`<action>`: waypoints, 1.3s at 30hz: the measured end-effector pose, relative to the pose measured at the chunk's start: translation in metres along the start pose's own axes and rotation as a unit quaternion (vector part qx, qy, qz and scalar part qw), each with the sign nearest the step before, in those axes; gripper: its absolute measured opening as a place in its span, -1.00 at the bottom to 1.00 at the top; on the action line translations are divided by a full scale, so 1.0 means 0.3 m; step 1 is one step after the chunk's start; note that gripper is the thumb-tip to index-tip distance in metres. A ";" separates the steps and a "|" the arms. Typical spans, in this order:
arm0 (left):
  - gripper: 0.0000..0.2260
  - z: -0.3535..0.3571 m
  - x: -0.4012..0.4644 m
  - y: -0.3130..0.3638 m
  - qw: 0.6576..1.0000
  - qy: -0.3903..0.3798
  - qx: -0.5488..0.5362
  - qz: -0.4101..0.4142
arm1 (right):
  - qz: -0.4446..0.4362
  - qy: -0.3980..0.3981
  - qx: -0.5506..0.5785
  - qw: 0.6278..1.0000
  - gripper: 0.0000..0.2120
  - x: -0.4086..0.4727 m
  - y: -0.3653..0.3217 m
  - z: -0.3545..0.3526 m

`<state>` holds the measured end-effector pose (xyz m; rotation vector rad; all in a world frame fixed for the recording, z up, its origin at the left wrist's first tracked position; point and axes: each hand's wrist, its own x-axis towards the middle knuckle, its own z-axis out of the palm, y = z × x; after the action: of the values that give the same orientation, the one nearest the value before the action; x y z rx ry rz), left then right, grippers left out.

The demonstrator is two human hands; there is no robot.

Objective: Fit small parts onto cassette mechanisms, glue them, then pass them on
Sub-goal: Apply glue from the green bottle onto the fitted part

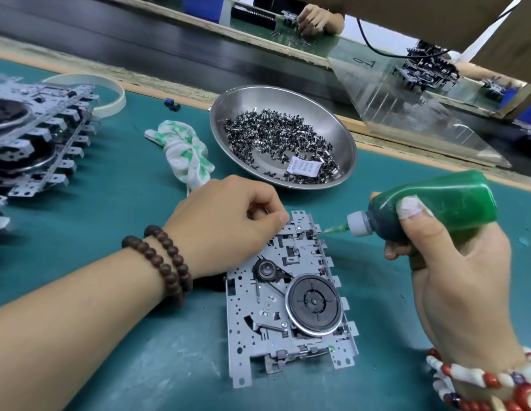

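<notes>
A cassette mechanism (288, 310) is shown lying flat on the green tabletop (134, 209), toward its near edge, with the flywheel face upward. The left hand (225, 229) is rested on the mechanism's far left corner; its fingers (280, 218) are curled and drawn together, apparently pinching or pressing a small part, though the part itself cannot be made out. The glue bottle (436, 206), filled with green liquid, is gripped by the right hand (454, 268), whose fingers are wrapped around the body, and its nozzle (332, 230) is brought to the mechanism's far right edge. A steel dish (283, 96) of small black parts (276, 137) is set just beyond the mechanism, a crumpled glove (184, 152) beside it, and a stack of mechanisms (36, 137) is kept toward the far left edge.

Several risks are judged to arise here. Too firm a squeeze may flood the joint, so that glue runs into the belt or moving levers. A nozzle slip may displace the unglued part. If the left hand's pressure is released early, the mechanism may shift on the tabletop, and glue may be smeared onto the fingers.
</notes>
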<state>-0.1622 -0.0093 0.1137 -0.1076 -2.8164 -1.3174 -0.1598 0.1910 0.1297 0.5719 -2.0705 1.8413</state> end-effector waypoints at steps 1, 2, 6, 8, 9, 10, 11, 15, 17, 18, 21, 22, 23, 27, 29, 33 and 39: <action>-0.83 0.001 -0.001 0.000 1.000 0.000 0.000 0.001 | -0.002 0.001 0.000 1.000 -0.76 -0.001 0.000 0.000; -0.83 0.001 0.000 0.001 1.000 0.000 0.000 0.001 | -0.004 0.001 -0.001 1.000 -0.78 -0.001 0.000 -0.001; -0.84 0.001 0.000 0.001 1.000 0.000 0.002 -0.001 | -0.007 0.006 0.000 1.000 -0.92 -0.002 0.005 -0.007; -0.83 0.001 0.001 0.001 1.000 0.000 0.001 0.000 | -0.008 0.006 0.001 1.000 -0.93 -0.002 0.004 -0.007; -0.83 0.001 0.001 0.001 1.000 0.000 0.000 0.001 | -0.008 0.005 0.002 1.000 -0.94 -0.002 0.005 -0.006; -0.83 0.002 0.001 0.000 1.000 0.000 0.000 0.001 | -0.007 0.004 0.003 1.000 -0.93 -0.002 0.004 -0.006; -0.83 0.002 0.001 0.000 1.000 0.000 0.001 0.002 | -0.003 0.005 0.003 1.000 -0.93 -0.002 0.003 -0.006; -0.83 0.001 0.001 0.000 1.000 0.000 0.000 0.000 | 0.001 0.008 0.001 1.000 -0.94 -0.001 0.000 -0.005; -0.83 0.001 0.001 -0.001 1.000 0.002 0.001 -0.001 | 0.000 0.007 -0.006 1.000 -0.85 -0.001 -0.001 -0.002; -0.83 0.001 0.001 -0.001 1.000 0.002 0.002 0.000 | 0.003 0.008 -0.009 1.000 -0.80 -0.001 -0.001 -0.001; -0.84 0.002 0.002 -0.001 1.000 0.002 0.003 0.000 | 0.005 0.007 -0.009 1.000 -0.79 0.001 0.001 -0.003; -0.84 0.002 0.002 -0.001 1.000 0.003 0.003 0.000 | 0.003 0.006 -0.007 1.000 -0.81 0.001 0.002 -0.004; -0.84 0.002 0.002 -0.002 1.000 0.003 0.003 0.000 | 0.001 0.005 -0.004 1.000 -0.84 0.002 0.003 -0.005; -0.84 0.002 0.003 -0.002 1.000 0.003 0.001 0.000 | -0.002 -0.001 0.008 1.000 -0.90 0.000 0.001 -0.005; -0.83 0.002 0.002 -0.001 1.000 0.003 0.001 0.000 | 0.002 0.003 0.011 1.000 -0.91 -0.002 0.003 0.000; -0.83 0.003 0.004 -0.002 1.000 0.003 0.002 0.001 | 0.005 0.009 0.006 1.000 -0.90 -0.002 0.003 0.002; -0.83 0.003 0.004 -0.002 1.000 0.003 0.002 0.001 | -0.005 0.003 0.004 1.000 -0.92 -0.001 0.000 0.000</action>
<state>-0.1634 -0.0088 0.1127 -0.1057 -2.8127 -1.3094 -0.1594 0.1910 0.1295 0.5777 -2.0546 1.8444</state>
